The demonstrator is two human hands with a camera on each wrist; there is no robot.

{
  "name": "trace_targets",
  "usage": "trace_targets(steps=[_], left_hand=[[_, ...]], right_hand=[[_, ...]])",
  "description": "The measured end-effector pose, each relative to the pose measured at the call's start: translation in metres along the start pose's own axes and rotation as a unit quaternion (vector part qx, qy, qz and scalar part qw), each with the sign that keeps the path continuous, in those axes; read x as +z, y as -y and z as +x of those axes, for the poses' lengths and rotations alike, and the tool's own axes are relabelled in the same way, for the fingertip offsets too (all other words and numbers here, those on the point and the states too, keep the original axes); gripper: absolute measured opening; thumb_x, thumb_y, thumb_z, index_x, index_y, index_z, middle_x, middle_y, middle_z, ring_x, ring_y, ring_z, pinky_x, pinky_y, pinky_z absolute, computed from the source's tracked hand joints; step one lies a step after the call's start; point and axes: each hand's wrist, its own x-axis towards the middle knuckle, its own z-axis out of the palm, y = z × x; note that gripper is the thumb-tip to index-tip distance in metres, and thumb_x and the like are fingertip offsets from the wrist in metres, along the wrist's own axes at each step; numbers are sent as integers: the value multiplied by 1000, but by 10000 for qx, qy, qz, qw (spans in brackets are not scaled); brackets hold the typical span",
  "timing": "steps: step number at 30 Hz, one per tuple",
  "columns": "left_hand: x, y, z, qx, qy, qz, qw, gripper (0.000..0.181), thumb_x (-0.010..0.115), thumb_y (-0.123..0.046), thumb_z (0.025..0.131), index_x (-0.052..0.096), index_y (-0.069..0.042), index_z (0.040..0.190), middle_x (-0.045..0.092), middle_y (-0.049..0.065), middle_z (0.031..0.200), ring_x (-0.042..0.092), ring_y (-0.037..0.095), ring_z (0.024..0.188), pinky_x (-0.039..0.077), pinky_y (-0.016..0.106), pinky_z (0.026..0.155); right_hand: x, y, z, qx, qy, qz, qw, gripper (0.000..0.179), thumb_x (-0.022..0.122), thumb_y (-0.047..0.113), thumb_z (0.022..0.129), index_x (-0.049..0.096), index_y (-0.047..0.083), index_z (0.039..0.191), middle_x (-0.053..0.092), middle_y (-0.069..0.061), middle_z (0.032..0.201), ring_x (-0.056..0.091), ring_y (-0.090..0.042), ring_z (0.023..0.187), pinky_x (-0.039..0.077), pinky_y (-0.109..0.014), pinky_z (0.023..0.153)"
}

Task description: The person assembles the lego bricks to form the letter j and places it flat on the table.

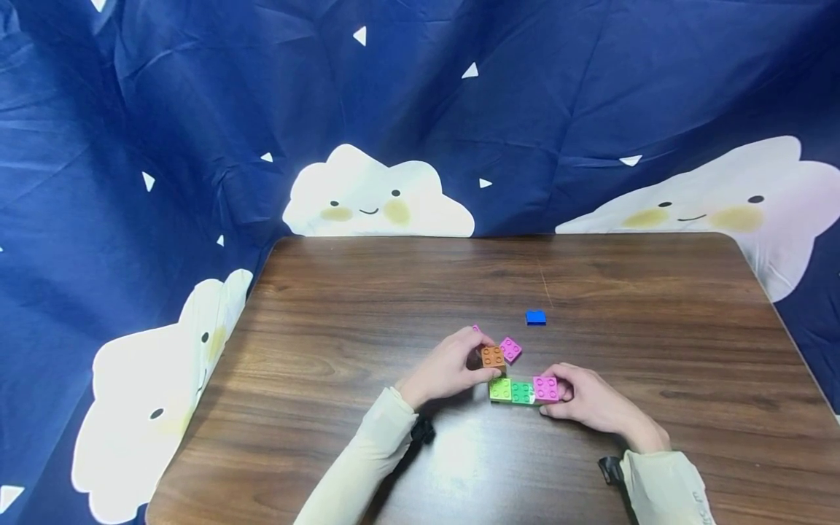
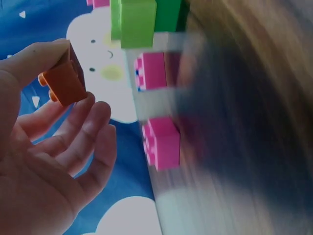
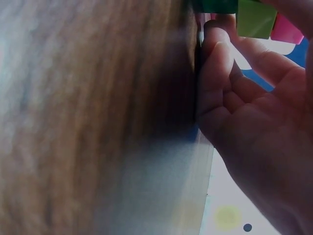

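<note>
My left hand [image 1: 449,370] pinches an orange toy building brick [image 1: 493,357] between thumb and fingers, just above the left end of a joined row. In the left wrist view this orange brick [image 2: 67,84] is tilted and apart from the row. Within the row are a lime brick [image 1: 500,390], a green brick [image 1: 521,393] and a pink brick [image 1: 545,389] at the right end. My right hand [image 1: 596,399] grips that right end. From the right wrist view, a lime brick [image 3: 255,19] lies under the pink one [image 3: 287,30]; fingertips are partly hidden.
Beyond the row lies a loose pink brick [image 1: 510,350]. Another pink brick [image 1: 475,329] is mostly hidden behind my left hand. Farther back on the brown wooden table [image 1: 367,292] sits a blue brick [image 1: 535,318]. A blue cloth with clouds [image 1: 420,95] hangs behind.
</note>
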Motion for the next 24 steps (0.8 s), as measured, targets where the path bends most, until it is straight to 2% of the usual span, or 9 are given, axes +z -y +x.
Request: trace_targets(steps=[5,8,13,19,24], left_hand=[[7,-9,1,27,61,48,10000,40,69,-38,87,60,-16,119,60,-6,107,59,11,104,46,21,93],[9,-15,1,76,62,94,9999,39,70,-36,86,60,-16,118,58,-7,104,59,11,97,45,16,85],[12,-25,3,175,-121,199,9996,40,73,-36,83,61,-17,117,55,-8,98,57,9,88,42,12,77],[19,-36,7,310,-308,143,9989,37,73,-37,83,62,-18,113,58,-8,102,59,10,93,41,11,81],[24,-43,9,486,-269,311,9980,37,73,-38,82,62,-19,111,60,-8,105,58,5,95,41,11,85]], right_hand=[[0,-1,0,-6,-17,-14,10000,36,81,28,75,64,14,103,52,5,79,45,-4,68,38,-21,59],[0,0,0,-34,-31,39,10000,35,81,28,74,64,15,102,51,5,77,44,-3,67,38,-20,58],[0,2,0,-53,-44,52,10000,35,81,28,74,63,15,101,51,5,77,44,-3,67,37,-20,57],[0,3,-1,-141,-91,105,9998,34,82,27,74,64,15,99,51,5,77,45,-4,67,38,-20,58],[0,2,-1,-165,-143,180,9996,31,83,24,72,63,15,94,52,5,76,46,-3,67,40,-20,58]])
